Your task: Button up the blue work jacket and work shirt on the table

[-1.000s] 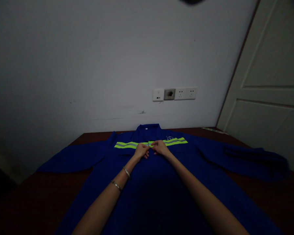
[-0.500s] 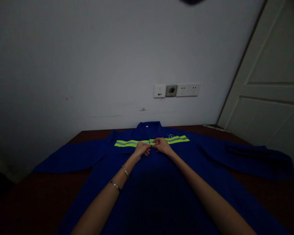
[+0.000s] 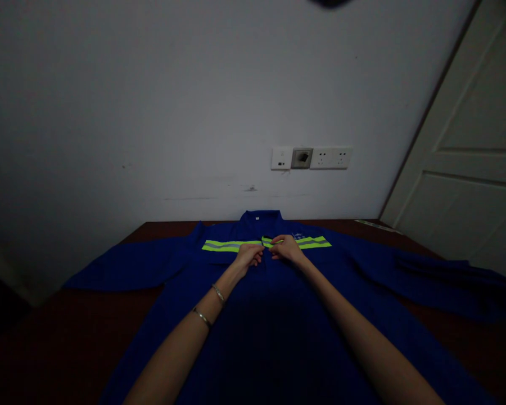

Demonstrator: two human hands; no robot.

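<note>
A blue work jacket [image 3: 219, 281] lies spread face up, collar toward the wall, sleeves out to both sides. Across its chest runs a yellow-green reflective strip [image 3: 221, 246] with a grey middle band. My left hand [image 3: 249, 256], two bracelets on its forearm, pinches the left edge of the front opening just below the strip. Close beside it, my right hand [image 3: 285, 248] has its fingers closed on the right front edge, where the strip is lifted a little. Any button or fastener between the fingertips is too small to make out.
The dark red-brown table [image 3: 109, 326] meets a grey-white wall [image 3: 194, 112] behind the collar. A row of wall sockets [image 3: 312, 158] is mounted above it. At the right stands a white panelled door [image 3: 476, 169]. The right sleeve [image 3: 455, 275] lies bunched near the table's edge.
My hands have drawn slightly apart, and the right front edge with its strip is now lifted and folded a little. The view has shifted slightly to the left.
</note>
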